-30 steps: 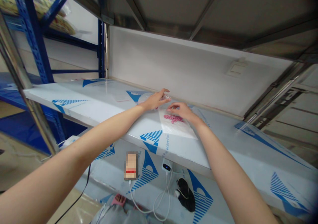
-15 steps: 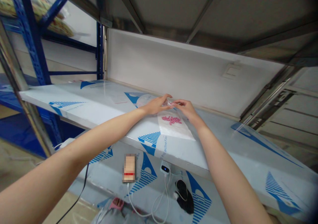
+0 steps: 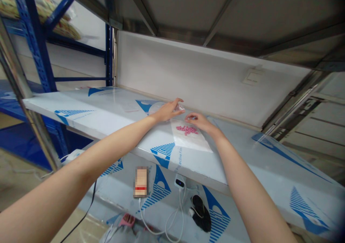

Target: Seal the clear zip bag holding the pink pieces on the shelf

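Note:
A flat clear plastic bag lies on the white shelf board, holding a cluster of small pink pieces. My left hand sits at the bag's top edge, its fingers around a bunched bit of clear plastic. My right hand rests just to the right, fingertips curled on the bag's upper edge and a little apart from my left hand. Nothing visible lies in its fingers.
A white wall panel with a switch plate stands behind the board, under a low steel shelf. On the lower shelf are a white device with a cable and a black object. A blue rack upright stands left.
My hands met at the bag's top edge half a second ago and have now parted. My right hand has moved right and down, and the pink pieces have shifted slightly.

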{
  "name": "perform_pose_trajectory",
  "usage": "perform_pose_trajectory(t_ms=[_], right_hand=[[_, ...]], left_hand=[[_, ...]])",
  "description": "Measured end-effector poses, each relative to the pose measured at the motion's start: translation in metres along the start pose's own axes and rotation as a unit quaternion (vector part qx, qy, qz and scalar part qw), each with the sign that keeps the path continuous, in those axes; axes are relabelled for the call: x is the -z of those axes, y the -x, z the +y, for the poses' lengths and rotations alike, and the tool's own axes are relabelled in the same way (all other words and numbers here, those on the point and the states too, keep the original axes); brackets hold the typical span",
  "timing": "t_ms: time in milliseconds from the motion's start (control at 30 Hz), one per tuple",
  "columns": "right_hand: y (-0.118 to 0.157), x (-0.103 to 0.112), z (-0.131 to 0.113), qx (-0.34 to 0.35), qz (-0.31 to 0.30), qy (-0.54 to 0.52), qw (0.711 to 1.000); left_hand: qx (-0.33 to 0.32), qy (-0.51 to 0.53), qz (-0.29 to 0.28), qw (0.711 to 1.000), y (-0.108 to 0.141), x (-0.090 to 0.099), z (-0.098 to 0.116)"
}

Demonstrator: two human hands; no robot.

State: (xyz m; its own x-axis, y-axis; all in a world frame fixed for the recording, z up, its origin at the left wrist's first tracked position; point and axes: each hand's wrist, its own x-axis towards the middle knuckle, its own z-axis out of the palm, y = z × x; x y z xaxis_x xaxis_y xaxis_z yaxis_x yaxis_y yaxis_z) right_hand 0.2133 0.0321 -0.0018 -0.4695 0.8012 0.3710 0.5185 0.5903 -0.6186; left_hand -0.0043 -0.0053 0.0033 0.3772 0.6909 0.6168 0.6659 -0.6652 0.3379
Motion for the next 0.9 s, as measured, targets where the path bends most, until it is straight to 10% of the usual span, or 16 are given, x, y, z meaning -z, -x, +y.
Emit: perform_pose_trajectory(t_ms=[133, 400, 733, 900], right_hand=[[0.005, -0.008, -0.010, -0.010, -0.118, 0.011, 0.993], [0.006, -0.010, -0.015, -0.030, -0.133, 0.005, 0.991], [-0.001, 0.001, -0.019, -0.006, 0.100, -0.088, 0.991], [-0.001, -0.003, -0.019, 0.005, 0.110, -0.090, 0.990]], left_hand=[[0.002, -0.001, -0.003, 1.000, 0.000, 0.000, -0.001], [0.006, -0.017, -0.011, 1.000, 0.000, 0.000, -0.001], [-0.011, -0.021, -0.040, 0.999, 0.001, 0.000, -0.003], [-0.027, -0.010, -0.048, 0.998, 0.002, -0.001, 0.004]])
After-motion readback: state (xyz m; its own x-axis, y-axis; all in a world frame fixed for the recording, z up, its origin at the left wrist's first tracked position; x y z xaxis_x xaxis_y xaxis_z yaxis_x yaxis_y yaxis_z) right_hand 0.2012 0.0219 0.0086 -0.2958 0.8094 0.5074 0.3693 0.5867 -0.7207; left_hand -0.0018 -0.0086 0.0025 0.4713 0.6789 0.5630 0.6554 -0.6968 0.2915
